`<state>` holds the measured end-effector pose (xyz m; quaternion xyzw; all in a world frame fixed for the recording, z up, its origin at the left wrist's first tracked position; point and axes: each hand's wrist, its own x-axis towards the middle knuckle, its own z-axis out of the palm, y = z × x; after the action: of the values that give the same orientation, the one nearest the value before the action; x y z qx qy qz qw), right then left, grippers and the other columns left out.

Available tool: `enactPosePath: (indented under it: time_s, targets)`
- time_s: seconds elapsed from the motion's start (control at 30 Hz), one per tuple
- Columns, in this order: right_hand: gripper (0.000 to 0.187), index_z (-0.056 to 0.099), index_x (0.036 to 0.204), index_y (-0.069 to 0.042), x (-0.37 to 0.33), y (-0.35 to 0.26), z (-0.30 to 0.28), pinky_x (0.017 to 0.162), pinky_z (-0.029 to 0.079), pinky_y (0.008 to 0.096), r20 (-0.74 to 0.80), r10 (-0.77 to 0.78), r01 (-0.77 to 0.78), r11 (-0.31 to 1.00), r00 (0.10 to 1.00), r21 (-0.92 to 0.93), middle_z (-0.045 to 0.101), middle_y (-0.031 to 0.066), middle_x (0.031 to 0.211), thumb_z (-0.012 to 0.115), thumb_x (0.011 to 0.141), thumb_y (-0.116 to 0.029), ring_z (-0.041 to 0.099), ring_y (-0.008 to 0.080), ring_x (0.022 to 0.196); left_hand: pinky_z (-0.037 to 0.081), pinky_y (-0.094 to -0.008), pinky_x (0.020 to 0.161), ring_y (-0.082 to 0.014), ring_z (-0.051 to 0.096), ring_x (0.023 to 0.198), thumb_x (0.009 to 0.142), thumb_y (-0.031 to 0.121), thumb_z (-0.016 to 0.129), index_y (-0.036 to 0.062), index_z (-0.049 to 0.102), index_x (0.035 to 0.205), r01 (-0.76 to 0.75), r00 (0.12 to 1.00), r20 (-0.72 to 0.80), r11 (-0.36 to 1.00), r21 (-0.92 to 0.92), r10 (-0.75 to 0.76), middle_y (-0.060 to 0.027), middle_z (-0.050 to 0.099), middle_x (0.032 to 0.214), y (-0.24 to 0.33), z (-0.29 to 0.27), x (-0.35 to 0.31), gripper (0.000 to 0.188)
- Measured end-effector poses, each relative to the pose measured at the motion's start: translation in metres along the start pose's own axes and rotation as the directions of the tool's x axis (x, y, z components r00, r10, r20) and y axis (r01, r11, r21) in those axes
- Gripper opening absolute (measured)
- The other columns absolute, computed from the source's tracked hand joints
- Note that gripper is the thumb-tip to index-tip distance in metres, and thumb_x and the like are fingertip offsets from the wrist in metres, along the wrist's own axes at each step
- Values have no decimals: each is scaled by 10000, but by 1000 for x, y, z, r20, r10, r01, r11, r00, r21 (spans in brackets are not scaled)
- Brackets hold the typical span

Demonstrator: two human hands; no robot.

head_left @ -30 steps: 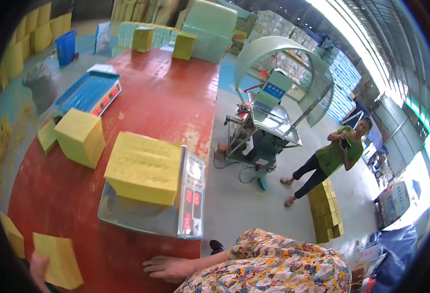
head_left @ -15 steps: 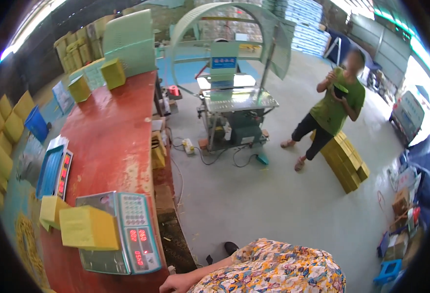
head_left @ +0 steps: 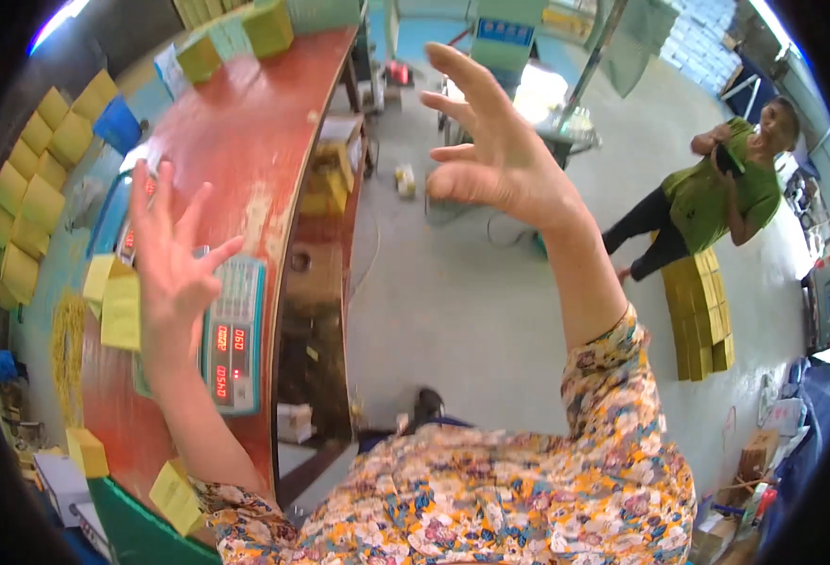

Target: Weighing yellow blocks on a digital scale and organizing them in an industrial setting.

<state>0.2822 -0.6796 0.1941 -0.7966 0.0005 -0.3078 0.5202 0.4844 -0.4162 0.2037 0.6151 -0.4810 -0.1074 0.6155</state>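
Observation:
My left hand [head_left: 175,282] is raised over the edge of the red table [head_left: 236,132], its fingers spread and holding nothing. It partly hides a digital scale [head_left: 238,353] with a teal frame, keypad and lit red digits. A yellow block [head_left: 121,315], perhaps of stacked paper, shows beside my left wrist at the scale. Just behind it is another yellow block [head_left: 100,276]. Out over the grey floor, my right hand [head_left: 504,155] is lifted high with thumb and fingers apart, also holding nothing.
A second scale [head_left: 113,212] stands farther back on the table. More yellow blocks [head_left: 269,30] sit at its far end. A person in a green shirt [head_left: 726,188] stands at the right beside stacked yellow blocks [head_left: 698,315]. Behind my right hand is a metal machine [head_left: 566,132].
Both of my hands have come up into view with fingers spread; earlier only one hand showed low by the table edge. The view has tilted down. The scale's digits differ.

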Motion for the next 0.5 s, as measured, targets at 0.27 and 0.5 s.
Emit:
enactPosePath:
  time_s: [0.27,0.5]
  targets:
    - [1033,166,1550,-120,-47,102,-53,962,455,467,-187,498,-367,801,847,473,338,181,1512,792,778,-400,385,295,1351,573,-450,755,-384,230,1439,856,207,706,259,-28,1564,416,909,180,823,-387,-375,-109,-1,1629,-138,38,1,1022]
    - [976,138,1558,-188,-212,140,1,980,433,571,-204,726,-554,648,657,523,102,154,1608,736,831,-447,315,342,1406,510,-606,885,-347,275,1421,877,127,710,306,-68,1554,833,551,406,450,-322,-730,-99,-97,1623,-187,54,-126,1047]
